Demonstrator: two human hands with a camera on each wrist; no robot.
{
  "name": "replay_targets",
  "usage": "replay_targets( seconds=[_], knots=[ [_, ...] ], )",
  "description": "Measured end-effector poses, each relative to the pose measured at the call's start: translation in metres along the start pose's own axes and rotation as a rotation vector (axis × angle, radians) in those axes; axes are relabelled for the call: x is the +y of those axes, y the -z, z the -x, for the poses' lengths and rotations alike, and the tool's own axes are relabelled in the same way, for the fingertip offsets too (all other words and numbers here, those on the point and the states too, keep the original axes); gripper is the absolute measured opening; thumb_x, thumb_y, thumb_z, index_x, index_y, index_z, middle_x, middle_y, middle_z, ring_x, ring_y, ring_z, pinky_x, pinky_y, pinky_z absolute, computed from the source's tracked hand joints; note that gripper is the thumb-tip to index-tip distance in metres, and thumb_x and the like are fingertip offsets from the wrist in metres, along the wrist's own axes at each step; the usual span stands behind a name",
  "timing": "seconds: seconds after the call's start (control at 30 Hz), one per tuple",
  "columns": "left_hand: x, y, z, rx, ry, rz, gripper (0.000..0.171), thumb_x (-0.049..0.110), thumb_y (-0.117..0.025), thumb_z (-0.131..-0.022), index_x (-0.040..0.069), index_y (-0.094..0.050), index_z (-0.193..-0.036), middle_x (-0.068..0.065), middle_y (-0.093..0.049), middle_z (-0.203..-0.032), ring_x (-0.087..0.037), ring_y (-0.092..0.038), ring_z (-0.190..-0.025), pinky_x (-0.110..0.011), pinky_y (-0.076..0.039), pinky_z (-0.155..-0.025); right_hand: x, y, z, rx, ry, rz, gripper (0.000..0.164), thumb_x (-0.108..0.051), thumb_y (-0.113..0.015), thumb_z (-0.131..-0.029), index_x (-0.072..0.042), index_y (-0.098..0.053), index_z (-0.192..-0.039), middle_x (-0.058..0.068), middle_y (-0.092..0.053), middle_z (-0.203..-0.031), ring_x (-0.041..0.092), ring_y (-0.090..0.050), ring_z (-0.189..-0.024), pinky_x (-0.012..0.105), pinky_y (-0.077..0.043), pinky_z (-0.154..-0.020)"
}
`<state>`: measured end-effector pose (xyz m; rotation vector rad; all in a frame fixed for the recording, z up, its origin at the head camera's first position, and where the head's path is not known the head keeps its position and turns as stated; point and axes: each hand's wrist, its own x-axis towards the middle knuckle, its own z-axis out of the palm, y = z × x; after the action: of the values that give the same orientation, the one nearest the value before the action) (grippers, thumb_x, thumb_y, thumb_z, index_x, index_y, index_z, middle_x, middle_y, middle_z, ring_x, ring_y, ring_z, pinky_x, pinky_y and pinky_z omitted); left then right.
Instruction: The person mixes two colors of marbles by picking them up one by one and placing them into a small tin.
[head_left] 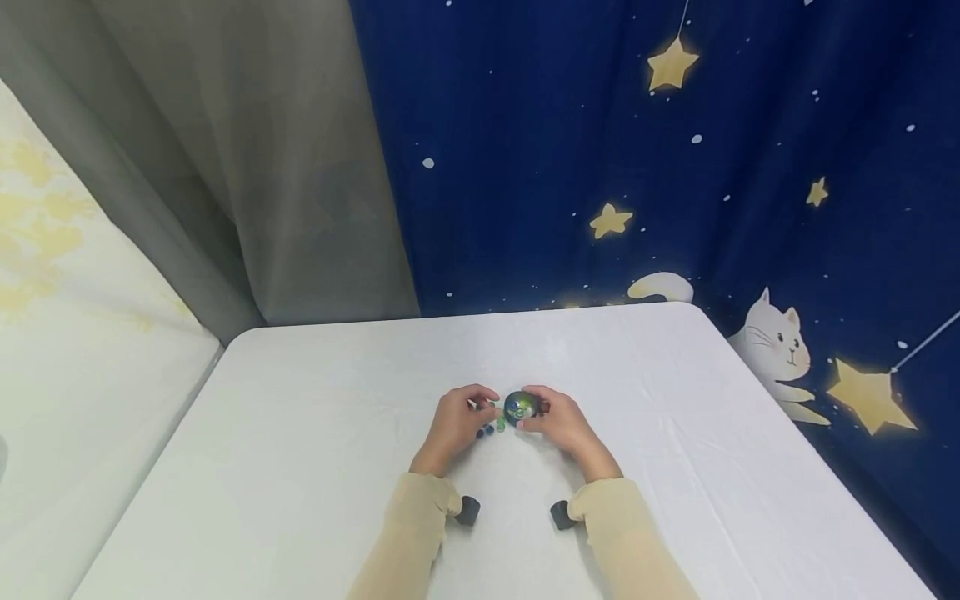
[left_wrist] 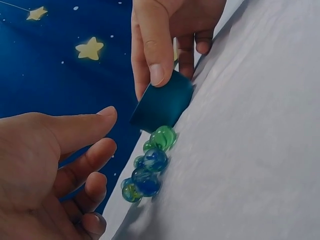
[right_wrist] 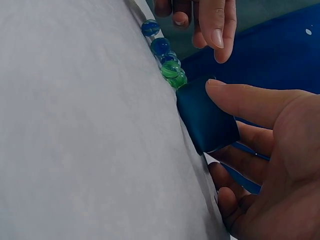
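My right hand grips a small round teal container between thumb and fingers. Its side looks smooth and metallic in the right wrist view, and its base touches or nearly touches the white table. From above, blue and green show within its shiny rim; whether these are marbles inside, I cannot tell. Several blue and green glass marbles lie on the table just left of the container. Beside them hovers my left hand, thumb extended and fingers loosely bent, with nothing held. In the head view that hand partly hides the marbles.
A white cloth covers the table. Behind it hang a grey curtain and a dark blue curtain with stars and a white cat. Each wrist wears a black device.
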<state>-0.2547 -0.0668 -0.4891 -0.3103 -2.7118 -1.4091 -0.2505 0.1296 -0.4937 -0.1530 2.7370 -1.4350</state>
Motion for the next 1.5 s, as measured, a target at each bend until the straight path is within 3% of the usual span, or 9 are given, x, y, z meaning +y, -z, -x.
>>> replay_targets(
  seconds=[0.77,1.5],
  knots=[
    [-0.018,0.024,0.004,-0.192,-0.017,-0.021,0.015,0.008,-0.081,-0.076,0.011,-0.071,-0.088,0.005,-0.06,-0.075,-0.013,-0.055,-0.074,-0.033,-0.045,-0.074,0.0,0.0,0.0,-0.01,-0.017,0.0,0.059,-0.013,-0.082,-0.076,-0.01,-0.06,-0.13,0.014,-0.061,-0.127,0.034,-0.057,-0.117,0.049,-0.043,-0.097],
    [-0.02,0.028,0.006,-0.275,0.042,-0.083,0.017,0.008,-0.081,-0.075,0.018,-0.071,-0.086,0.004,-0.06,-0.076,-0.015,-0.054,-0.073,-0.033,-0.043,-0.072,-0.003,0.0,0.0,-0.005,-0.026,-0.006,0.059,-0.012,-0.081,-0.076,-0.011,-0.06,-0.131,0.012,-0.063,-0.125,0.032,-0.057,-0.116,0.05,-0.042,-0.098]
  ],
)
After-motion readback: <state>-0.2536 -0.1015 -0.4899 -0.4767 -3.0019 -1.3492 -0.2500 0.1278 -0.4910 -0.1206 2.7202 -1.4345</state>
